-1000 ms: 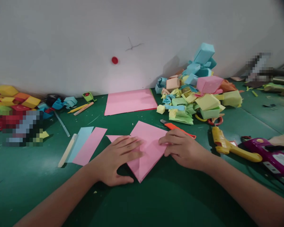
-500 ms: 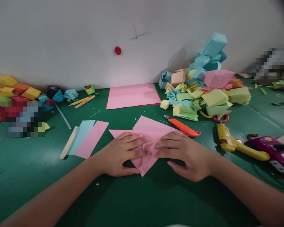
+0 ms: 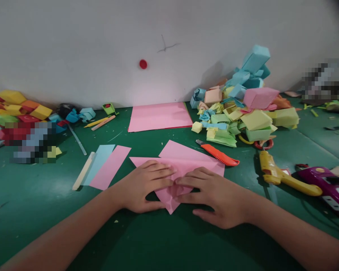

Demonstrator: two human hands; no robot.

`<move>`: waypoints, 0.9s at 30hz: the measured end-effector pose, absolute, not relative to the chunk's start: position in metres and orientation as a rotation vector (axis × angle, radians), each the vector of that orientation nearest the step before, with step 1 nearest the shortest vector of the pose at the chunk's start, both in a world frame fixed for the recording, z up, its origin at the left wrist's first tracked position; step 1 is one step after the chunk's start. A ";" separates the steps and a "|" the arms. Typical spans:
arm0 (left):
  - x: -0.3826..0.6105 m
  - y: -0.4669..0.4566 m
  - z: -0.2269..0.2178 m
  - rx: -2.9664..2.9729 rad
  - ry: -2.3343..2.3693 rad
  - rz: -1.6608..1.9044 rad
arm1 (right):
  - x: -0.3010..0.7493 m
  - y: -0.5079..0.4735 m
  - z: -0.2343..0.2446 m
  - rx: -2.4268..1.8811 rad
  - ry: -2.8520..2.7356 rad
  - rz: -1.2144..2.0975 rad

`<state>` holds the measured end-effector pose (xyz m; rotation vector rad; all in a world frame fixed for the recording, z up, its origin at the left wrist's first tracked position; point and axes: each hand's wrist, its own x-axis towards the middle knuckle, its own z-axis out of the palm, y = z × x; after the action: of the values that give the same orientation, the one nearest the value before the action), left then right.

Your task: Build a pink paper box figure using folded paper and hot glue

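A folded sheet of pink paper (image 3: pixel 186 160) lies on the green table, one pointed corner toward me and other corners spread left, right and away. My left hand (image 3: pixel 145 186) rests on its left part, fingers stretched across the folds and the thumb near the front point. On the right part, my right hand (image 3: pixel 211 195) lies with fingers extended and slightly apart, fingertips close to those of the left. Parts of the folds are hidden under both hands. An orange utility knife (image 3: pixel 219 153) lies just beyond the paper's right side, its blade end pointing away to the left.
Pink sheets (image 3: pixel 161 116) lie by the wall. To the left are pink and blue paper strips (image 3: pixel 110 167) and a wooden stick (image 3: pixel 84 171). Folded paper pieces (image 3: pixel 255 118) are heaped back right. A yellow glue gun (image 3: pixel 274 169) and a purple device (image 3: pixel 322 180) lie at right.
My right hand has slid toward me and slightly left over the pink paper, uncovering more of its right corner. My left hand stays nearly in place. The view has shifted slightly.
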<state>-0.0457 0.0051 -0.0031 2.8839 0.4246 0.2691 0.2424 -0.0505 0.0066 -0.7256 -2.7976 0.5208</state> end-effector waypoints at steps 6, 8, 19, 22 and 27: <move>-0.048 0.006 -0.006 2.871 0.486 0.264 | 0.239 -0.053 0.008 -0.772 -2.832 0.549; -0.048 0.006 -0.007 2.878 0.496 0.252 | 0.239 -0.054 0.009 -0.786 -2.836 0.557; -0.046 0.004 -0.005 2.868 0.493 0.275 | 0.242 -0.054 0.012 -0.787 -2.823 0.589; -0.046 0.003 -0.006 2.864 0.472 0.323 | 0.240 -0.054 0.011 -0.790 -2.835 0.575; -0.047 0.004 -0.008 2.889 0.438 0.375 | 0.238 -0.059 0.009 -0.840 -2.854 0.566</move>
<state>-0.0469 0.0035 -0.0076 2.8886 0.4379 0.3747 0.2378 -0.0589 0.0088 -0.8397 -2.8539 0.5661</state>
